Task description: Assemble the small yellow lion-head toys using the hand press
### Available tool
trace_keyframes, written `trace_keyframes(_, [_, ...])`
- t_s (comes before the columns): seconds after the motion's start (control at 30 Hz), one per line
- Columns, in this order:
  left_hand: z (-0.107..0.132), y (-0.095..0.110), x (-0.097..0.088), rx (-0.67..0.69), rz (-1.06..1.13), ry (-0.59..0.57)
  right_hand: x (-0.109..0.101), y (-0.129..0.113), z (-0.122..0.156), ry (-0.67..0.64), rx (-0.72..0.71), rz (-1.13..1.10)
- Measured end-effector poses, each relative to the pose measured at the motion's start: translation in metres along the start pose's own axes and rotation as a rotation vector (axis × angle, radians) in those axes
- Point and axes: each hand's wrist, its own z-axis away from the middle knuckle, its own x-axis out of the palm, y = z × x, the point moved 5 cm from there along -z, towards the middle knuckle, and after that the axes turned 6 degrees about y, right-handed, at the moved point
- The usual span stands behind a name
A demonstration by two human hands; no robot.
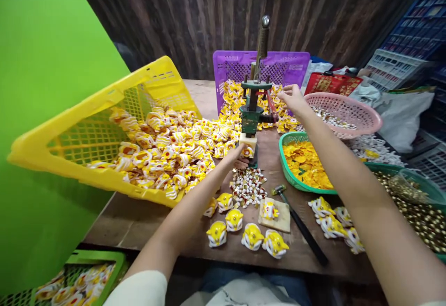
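Left hand: fingers closing on a yellow toy piece under the green press.
Right hand: reaching beside the press, fingers loosely curled, holding nothing visible.

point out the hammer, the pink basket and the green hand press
hammer [299,224]: head view, middle of its dark handle
pink basket [362,113]: head view, front right rim
green hand press [251,119]: head view, its green body

Glossy plastic crate, matt wooden table.
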Motion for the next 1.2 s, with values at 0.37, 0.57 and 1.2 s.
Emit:
trace_keyframes(0.37, [0.112, 0.001, 0.009, 0.575, -0.489, 0.160, -0.029, -0.011, 0.267, -0.540, 0.546, -0.292])
trace_keyframes(0.57, [0.186, 0.016, 0.050, 1.283, -0.797, 0.366, -0.035, -0.021, 0.297, -0.340, 0.601, -0.838])
trace_keyframes(1.2, [0.182, 0.011, 0.088, 1.215, -0.897, -0.207, -0.210, 0.083, 0.418, 0.476, 0.302, 0.327])
